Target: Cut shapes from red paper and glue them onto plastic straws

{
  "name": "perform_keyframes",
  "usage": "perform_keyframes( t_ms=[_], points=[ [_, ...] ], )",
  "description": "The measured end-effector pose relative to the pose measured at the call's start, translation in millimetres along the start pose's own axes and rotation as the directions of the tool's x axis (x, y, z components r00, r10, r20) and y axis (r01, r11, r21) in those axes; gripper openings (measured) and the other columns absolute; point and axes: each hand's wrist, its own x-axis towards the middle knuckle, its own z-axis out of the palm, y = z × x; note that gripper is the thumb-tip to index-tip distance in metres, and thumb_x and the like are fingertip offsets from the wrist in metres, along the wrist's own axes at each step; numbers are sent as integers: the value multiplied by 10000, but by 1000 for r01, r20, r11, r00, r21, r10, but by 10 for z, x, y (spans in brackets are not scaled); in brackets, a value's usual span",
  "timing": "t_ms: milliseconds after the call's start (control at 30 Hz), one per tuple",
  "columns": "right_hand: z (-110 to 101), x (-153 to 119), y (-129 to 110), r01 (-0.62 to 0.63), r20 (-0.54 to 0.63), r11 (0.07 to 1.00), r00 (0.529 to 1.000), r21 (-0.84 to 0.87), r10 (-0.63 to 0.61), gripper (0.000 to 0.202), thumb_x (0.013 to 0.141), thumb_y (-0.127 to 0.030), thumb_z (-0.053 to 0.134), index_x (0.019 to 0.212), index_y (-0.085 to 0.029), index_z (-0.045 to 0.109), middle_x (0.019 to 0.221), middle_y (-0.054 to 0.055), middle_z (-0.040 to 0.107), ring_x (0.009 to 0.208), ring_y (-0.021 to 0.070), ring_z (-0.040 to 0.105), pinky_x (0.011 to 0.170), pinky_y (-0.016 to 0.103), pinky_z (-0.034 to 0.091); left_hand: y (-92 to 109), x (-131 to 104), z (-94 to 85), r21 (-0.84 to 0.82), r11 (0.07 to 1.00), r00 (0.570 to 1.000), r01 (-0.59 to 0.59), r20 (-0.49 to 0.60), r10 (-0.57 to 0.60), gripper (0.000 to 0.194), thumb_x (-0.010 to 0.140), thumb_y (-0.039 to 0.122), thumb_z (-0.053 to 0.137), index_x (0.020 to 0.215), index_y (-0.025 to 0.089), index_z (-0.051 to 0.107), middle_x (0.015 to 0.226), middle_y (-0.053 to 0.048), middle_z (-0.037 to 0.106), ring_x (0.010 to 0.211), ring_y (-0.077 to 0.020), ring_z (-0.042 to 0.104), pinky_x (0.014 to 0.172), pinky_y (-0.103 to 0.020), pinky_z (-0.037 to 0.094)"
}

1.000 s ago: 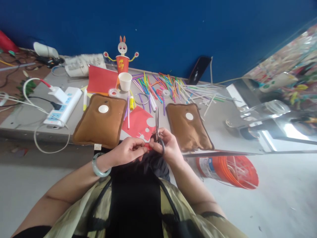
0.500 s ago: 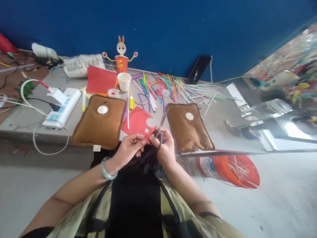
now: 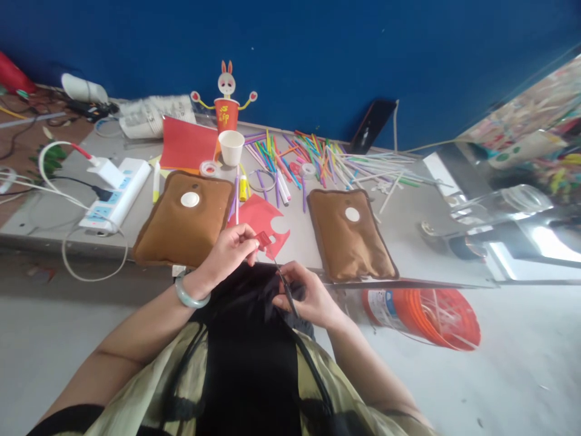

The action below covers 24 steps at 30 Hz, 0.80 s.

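Note:
Between the thumb and fingers of my left hand (image 3: 239, 243) is a small piece of red paper (image 3: 264, 240). My right hand (image 3: 308, 295) grips a pair of scissors (image 3: 285, 284) by its dark handles, the blades pointing up toward the paper piece. Whether the blades touch the paper I cannot tell. Behind my left hand a larger red sheet (image 3: 254, 212) with rounded cut-outs lies on the table. A brown hot-water bag (image 3: 184, 227) rests left of the sheet, and another brown bag (image 3: 356, 242) lies to its right.
Colourful sticks (image 3: 327, 160) are strewn along the back, near a white paper cup (image 3: 231, 149) and a rabbit figure on a red cup (image 3: 226, 115). A power strip (image 3: 115, 200) with cables sits left. An orange bucket (image 3: 408, 315) stands below the table's right side.
My hands have moved apart. The scissors, upright beside the paper before, are now lower with their blades tipped toward the paper piece, which my left hand alone holds.

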Motion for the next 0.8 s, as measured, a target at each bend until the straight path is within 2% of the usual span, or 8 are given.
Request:
perform_keyframes(
  t_ms=[167,367,633,800],
  points=[
    [51,42,53,-17,-12,999,1000,50,18,380,702,-381,807,942,-201,573,699,-31,582,656,127,508,641,268,410,-45,61,33,-29,997,997,76,27,-75,121,754,229,588,725,188,478,635,21,654,456,-78,527,516,-220,436],
    [93,107,130,-46,-16,984,999,172,49,432,692,-458,823,939,-190,591,649,-48,540,608,104,462,593,247,366,-36,72,38,97,992,995,86,48,-91,68,753,217,556,709,184,516,485,53,536,464,-92,526,537,-218,421],
    [143,135,169,-91,-6,927,995,365,100,494,666,-538,827,912,-188,580,591,-71,461,545,79,372,534,228,292,-89,112,84,86,987,988,137,55,-142,48,757,209,544,725,185,517,527,48,551,477,-90,527,543,-218,421],
    [154,114,206,-108,-22,903,991,417,129,495,653,-531,840,891,-184,579,581,-78,456,523,65,343,522,222,269,-122,141,128,73,985,986,155,50,-159,44,752,198,540,721,184,512,547,47,570,463,-79,518,530,-213,419]
  ],
)
